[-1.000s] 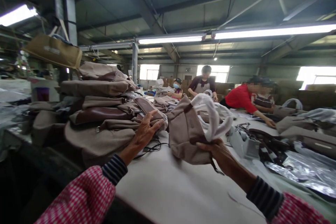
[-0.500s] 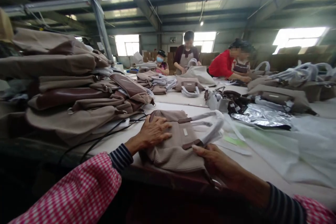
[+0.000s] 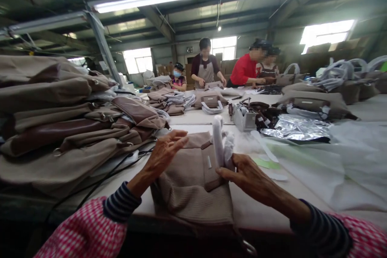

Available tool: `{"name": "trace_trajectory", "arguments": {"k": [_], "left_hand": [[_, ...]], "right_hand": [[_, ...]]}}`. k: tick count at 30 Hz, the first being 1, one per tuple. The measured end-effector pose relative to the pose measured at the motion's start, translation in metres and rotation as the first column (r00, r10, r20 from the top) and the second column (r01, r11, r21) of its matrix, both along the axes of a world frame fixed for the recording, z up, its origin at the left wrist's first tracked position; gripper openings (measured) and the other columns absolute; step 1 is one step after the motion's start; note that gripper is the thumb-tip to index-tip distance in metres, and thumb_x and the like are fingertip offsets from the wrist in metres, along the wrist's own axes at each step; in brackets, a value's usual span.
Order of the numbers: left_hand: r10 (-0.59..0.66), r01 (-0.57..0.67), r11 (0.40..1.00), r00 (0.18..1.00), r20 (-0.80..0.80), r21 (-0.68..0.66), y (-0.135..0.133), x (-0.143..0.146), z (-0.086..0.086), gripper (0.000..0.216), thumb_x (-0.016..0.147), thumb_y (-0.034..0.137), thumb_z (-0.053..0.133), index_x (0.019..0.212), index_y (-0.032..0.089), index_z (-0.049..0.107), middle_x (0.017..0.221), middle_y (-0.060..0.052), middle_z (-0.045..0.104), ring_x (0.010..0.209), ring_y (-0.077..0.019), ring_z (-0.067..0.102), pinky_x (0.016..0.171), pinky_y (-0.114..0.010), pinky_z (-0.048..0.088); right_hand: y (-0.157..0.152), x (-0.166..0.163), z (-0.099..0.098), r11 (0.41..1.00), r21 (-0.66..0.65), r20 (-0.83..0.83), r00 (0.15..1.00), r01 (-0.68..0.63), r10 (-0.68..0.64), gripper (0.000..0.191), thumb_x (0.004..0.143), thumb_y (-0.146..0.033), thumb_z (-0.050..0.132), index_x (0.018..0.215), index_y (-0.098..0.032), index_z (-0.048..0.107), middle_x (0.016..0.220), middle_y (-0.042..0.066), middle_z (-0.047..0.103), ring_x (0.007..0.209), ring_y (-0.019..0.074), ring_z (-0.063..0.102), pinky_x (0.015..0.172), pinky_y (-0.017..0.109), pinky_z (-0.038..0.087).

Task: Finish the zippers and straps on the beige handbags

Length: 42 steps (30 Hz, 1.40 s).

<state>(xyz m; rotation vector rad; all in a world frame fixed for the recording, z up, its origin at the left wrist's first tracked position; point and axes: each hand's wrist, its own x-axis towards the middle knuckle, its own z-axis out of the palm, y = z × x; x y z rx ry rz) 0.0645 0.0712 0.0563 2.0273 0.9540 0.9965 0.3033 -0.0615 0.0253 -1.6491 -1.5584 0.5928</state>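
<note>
Handbag (image 3: 193, 185): taupe, ribbed, brown-trimmed
Handles (image 3: 218, 135): white-wrapped, upright — earlier slanting rightward
Right hand (image 3: 252, 177): gripping handbag
Left hand (image 3: 160, 155): wide, loose

Matt, ribbed cloth bag (image 3: 196, 201) (silvery sheet (image 3: 292, 127) glossy, crinkled)

Ribbed taupe bag (image 3: 196, 203) — white-wrapped handles (image 3: 217, 137) raised — apparently lying at the table edge (image 3: 256, 219).

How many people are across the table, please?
4, left to right: a person in pinkish clothes, a person in a grey apron, a person in red, a partly hidden fourth person. Others may be hidden.
</note>
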Motion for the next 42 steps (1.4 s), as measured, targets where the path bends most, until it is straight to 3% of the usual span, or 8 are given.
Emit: {"name": "trace_trajectory", "arguments": {"k": [6, 11, 21, 25, 31, 34, 38, 42], "left_hand": [[-0.171, 0.177, 0.978, 0.983, 0.060, -0.113, -0.040, 0.048, 0.019, 0.084, 0.079, 0.050, 0.080, 0.152, 0.032, 0.043, 0.145, -0.011, 0.058, 0.111, -0.0291, 0.068, 0.087, -0.038, 0.057], [-0.284, 0.289, 0.935, 0.957, 0.054, -0.208, -0.070, 0.094, 0.005, 0.066, 0.075, 0.022, 0.077, 0.138, 0.028, 0.056, 0.102, -0.004, 0.073, 0.089, -0.0229, 0.069, 0.078, -0.032, 0.055], [0.324, -0.142, 0.885, 0.872, 0.366, -0.444, -0.029, 0.015, -0.013, 0.059, 0.067, 0.025, 0.076, 0.120, 0.024, 0.051, 0.077, 0.004, 0.067, 0.064, -0.0152, 0.064, 0.059, -0.024, 0.054], [0.382, -0.188, 0.840, 0.870, 0.310, -0.509, -0.031, 0.005, -0.044, 0.055, 0.071, 0.029, 0.072, 0.122, 0.026, 0.051, 0.078, 0.004, 0.065, 0.065, -0.0166, 0.064, 0.058, -0.026, 0.056], [0.355, -0.345, 0.925, 0.934, -0.043, 0.159, -0.028, 0.002, -0.038, 0.051, 0.075, 0.014, 0.058, 0.125, 0.022, 0.052, 0.133, -0.012, 0.062, 0.129, -0.0316, 0.059, 0.100, -0.048, 0.056], [0.314, -0.002, 0.771, 0.871, -0.378, 0.637, -0.027, -0.001, -0.021, 0.056, 0.078, -0.002, 0.046, 0.128, 0.023, 0.058, 0.153, -0.010, 0.051, 0.147, -0.0290, 0.041, 0.122, -0.053, 0.036], [0.277, 0.444, 0.635, 0.633, -0.723, 0.632, -0.033, 0.026, -0.003, 0.037, 0.085, 0.000, 0.053, 0.114, 0.021, 0.064, 0.116, -0.009, 0.070, 0.122, -0.0301, 0.060, 0.115, -0.051, 0.042], [0.365, 0.528, 0.518, 0.575, -0.732, 0.673, -0.029, 0.084, 0.002, 0.045, 0.097, 0.006, 0.050, 0.140, 0.020, 0.050, 0.109, -0.011, 0.066, 0.099, -0.0275, 0.064, 0.091, -0.044, 0.051]], "right_hand": [[0.002, 0.001, -0.022, 0.956, -0.182, -0.270, 0.947, -0.230, 0.176, 0.050, 0.080, -0.058, 0.077, 0.055, -0.018, 0.059, 0.048, -0.003, 0.046, 0.048, 0.0098, 0.039, 0.048, 0.026, 0.027], [-0.007, 0.003, -0.019, 0.936, -0.077, -0.430, 0.859, -0.343, 0.279, 0.028, 0.084, -0.048, 0.073, 0.081, -0.019, 0.075, 0.063, 0.001, 0.064, 0.053, 0.0138, 0.053, 0.047, 0.024, 0.039], [-0.049, 0.056, -0.003, 0.748, -0.408, -0.579, 0.782, -0.524, 0.232, 0.047, 0.089, -0.059, 0.065, 0.081, -0.014, 0.071, 0.064, 0.005, 0.071, 0.037, 0.0079, 0.051, 0.037, 0.018, 0.028], [-0.025, 0.033, 0.022, 0.904, -0.112, -0.242, 0.894, -0.413, 0.378, 0.029, 0.097, -0.041, 0.062, 0.086, -0.017, 0.075, 0.076, 0.003, 0.070, 0.066, 0.0136, 0.065, 0.056, 0.021, 0.044], [0.053, -0.026, -0.014, 0.788, 0.182, 0.580, 0.711, -0.589, 0.397, 0.013, 0.097, -0.018, 0.058, 0.102, -0.017, 0.070, 0.109, 0.009, 0.068, 0.103, 0.0215, 0.058, 0.095, 0.035, 0.046], [0.068, -0.041, -0.045, 0.777, 0.205, 0.716, 0.632, -0.596, 0.296, 0.017, 0.097, -0.026, 0.061, 0.110, -0.017, 0.066, 0.113, 0.013, 0.065, 0.102, 0.0256, 0.055, 0.091, 0.041, 0.048], [0.073, -0.048, -0.074, 0.740, 0.299, 0.757, 0.622, -0.602, 0.200, 0.030, 0.100, -0.025, 0.053, 0.126, -0.015, 0.062, 0.121, 0.018, 0.065, 0.108, 0.0309, 0.055, 0.092, 0.048, 0.049], [0.081, -0.051, -0.087, 0.668, 0.392, 0.759, 0.633, -0.633, 0.155, 0.044, 0.101, -0.020, 0.045, 0.143, -0.008, 0.053, 0.138, 0.025, 0.060, 0.125, 0.0342, 0.053, 0.101, 0.050, 0.048]]}}
